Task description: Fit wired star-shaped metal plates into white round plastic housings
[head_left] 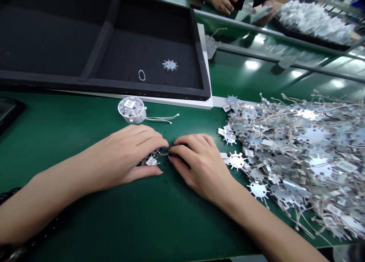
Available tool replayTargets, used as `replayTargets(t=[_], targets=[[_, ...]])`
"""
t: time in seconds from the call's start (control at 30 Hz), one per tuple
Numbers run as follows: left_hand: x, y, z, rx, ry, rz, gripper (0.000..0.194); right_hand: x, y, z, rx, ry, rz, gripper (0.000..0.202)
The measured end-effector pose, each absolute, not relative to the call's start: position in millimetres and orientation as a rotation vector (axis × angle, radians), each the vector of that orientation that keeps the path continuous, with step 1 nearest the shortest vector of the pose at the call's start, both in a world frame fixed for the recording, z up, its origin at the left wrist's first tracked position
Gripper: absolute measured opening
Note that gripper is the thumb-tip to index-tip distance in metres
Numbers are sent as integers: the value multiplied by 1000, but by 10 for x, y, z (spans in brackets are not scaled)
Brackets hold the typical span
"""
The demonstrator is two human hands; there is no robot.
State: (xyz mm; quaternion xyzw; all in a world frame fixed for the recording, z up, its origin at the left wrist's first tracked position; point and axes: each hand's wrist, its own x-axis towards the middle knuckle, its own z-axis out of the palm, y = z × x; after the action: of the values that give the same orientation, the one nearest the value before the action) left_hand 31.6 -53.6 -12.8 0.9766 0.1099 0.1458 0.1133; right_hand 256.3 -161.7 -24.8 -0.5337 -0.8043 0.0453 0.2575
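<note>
Labelled part (pixel 151 161) within left grip (pixel 134 146).

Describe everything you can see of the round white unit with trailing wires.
The round white unit looks like a plastic ring around a silvery spoked plate, a printed label facing up. Thin pale wires trail rightward to small connectors. It rests on the green tabletop, between the black tray and the left hand, close to the hand but not held.

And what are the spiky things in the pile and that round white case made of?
The spiky things look like thin, shiny metal: they flash back light. The white case is probably smooth plastic: its wall looks evenly pale.
</note>
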Motion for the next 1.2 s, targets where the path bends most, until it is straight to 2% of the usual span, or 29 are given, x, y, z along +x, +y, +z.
replayTargets(t=[0.3,0.47,0.87,1.2], targets=[[204,-500,-83,2844,240,325,57,2567,-1616,-269,-1457,-2166,102,15],[182,-483,-71,2860,225,307,48,2563,-1606,-268,-1447,-2174,79,16],[178,-471,-110,2891,299,337,52,2604,-1595,-265,-1531,-2190,-43,12],[123,-445,-97,2856,404,297,53,2650,-1593,-227,-1617,-2154,46,19]])
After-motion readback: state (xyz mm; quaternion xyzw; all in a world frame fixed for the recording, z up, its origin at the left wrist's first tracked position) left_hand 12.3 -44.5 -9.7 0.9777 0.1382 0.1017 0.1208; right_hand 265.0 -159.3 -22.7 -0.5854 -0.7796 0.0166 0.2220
